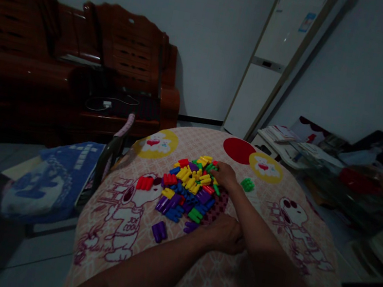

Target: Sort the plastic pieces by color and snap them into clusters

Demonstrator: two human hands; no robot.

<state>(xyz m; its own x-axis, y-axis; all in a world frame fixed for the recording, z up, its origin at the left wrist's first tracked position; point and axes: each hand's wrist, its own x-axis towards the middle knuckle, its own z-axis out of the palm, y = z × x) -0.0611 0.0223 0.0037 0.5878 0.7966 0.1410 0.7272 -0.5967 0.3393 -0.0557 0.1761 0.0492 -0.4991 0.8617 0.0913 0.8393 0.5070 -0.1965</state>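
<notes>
A heap of plastic building blocks (192, 179) in red, yellow, blue, green and purple lies in the middle of the round table. My right hand (225, 175) is at the heap's far right edge, its bent fingertips closed on a green building block (212, 168). Nearer to me, my left hand (225, 232) rests low over the tablecloth, right of a purple block (190, 227). Its fingers are curled and partly hidden by my right forearm, so I cannot make out what is in them.
Apart from the heap lie a red block (145, 183), a purple block (159, 231) and a green piece (247, 184). A patterned cloth (211, 285) covers the table. To the left stands a chair with a blue towel (55, 181); a cluttered glass table (351, 179) is at right.
</notes>
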